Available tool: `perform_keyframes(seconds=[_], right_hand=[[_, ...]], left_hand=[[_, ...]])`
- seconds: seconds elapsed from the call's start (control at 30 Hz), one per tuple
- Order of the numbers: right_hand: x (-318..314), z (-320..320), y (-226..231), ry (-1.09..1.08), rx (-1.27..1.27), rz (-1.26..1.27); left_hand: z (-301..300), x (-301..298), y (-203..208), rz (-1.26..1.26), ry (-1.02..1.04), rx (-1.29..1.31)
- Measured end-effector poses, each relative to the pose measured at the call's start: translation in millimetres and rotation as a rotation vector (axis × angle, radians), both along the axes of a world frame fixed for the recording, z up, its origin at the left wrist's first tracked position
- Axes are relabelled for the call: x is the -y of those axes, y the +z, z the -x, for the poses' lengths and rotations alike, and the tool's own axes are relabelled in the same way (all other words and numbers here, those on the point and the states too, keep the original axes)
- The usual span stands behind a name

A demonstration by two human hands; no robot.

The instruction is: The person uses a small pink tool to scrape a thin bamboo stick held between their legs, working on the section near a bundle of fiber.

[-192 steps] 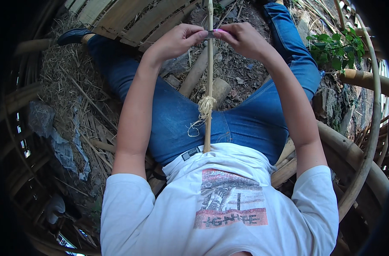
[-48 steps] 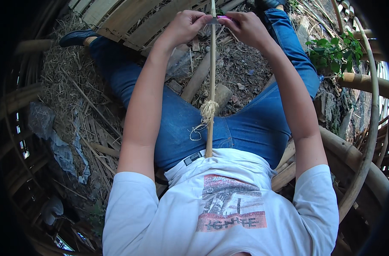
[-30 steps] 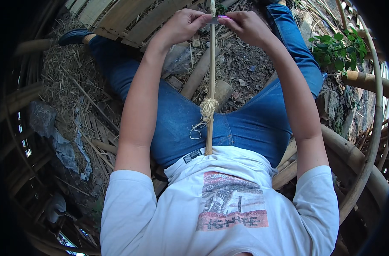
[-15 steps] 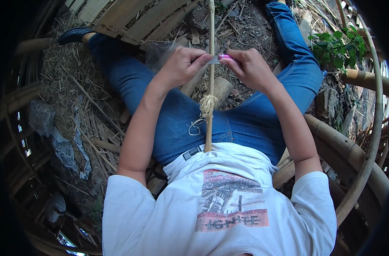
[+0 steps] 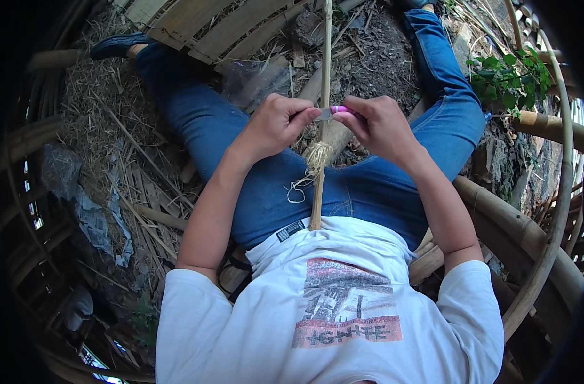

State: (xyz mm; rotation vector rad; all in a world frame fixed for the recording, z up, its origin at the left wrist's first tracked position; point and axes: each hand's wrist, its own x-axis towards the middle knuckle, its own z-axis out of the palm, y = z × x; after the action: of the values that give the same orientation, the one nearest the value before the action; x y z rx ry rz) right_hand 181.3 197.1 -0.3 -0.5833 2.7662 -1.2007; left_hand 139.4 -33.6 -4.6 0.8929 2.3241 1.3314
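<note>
Hands slid down the stick toward the twine knot.
My left hand (image 5: 280, 123) pinches the bamboo stick (image 5: 322, 96); my right hand (image 5: 376, 125) grips the pink-handled blade (image 5: 338, 111), now just above the twine knot (image 5: 316, 157).

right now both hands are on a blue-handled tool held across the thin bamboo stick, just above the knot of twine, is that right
Not quite: the handle is pink, not blue. The head view shows the left hand and right hand on a small pink-handled tool held across the thin bamboo stick, just above the knot of twine.

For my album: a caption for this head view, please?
Both hands, left hand and right hand, hold a small pink-handled blade against a thin bamboo stick.
</note>
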Motion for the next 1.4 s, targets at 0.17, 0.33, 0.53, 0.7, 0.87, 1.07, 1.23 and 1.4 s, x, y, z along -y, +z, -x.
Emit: perform_keyframes(seconds=[0.17, 0.33, 0.53, 0.7, 0.87, 1.07, 1.23, 1.4], right_hand=[[-18, 66, 2, -0.098, -0.171, -0.108], [-41, 135, 6, 0.007, -0.373, -0.259], [-30, 137, 44, 0.024, -0.171, -0.354], [-30, 132, 52, 0.054, -0.168, -0.382], [-23, 125, 65, 0.081, -0.035, -0.457], [-27, 114, 31, 0.137, -0.225, -0.394], [-21, 85, 29, 0.143, -0.094, -0.348], [-8, 49, 38, 0.121, -0.011, -0.379]], left_hand=[[69, -23, -18, -0.048, 0.071, -0.065], [131, -40, -35, -0.138, 0.077, -0.051], [132, -44, -49, -0.274, 0.096, 0.012], [129, -45, -54, -0.229, 0.152, -0.009], [111, -43, -52, -0.282, 0.110, 0.122], [87, -37, -52, -0.230, 0.094, 0.169], [53, -29, -49, -0.257, 0.076, 0.183], [25, -12, -38, -0.176, 0.020, 0.256]])
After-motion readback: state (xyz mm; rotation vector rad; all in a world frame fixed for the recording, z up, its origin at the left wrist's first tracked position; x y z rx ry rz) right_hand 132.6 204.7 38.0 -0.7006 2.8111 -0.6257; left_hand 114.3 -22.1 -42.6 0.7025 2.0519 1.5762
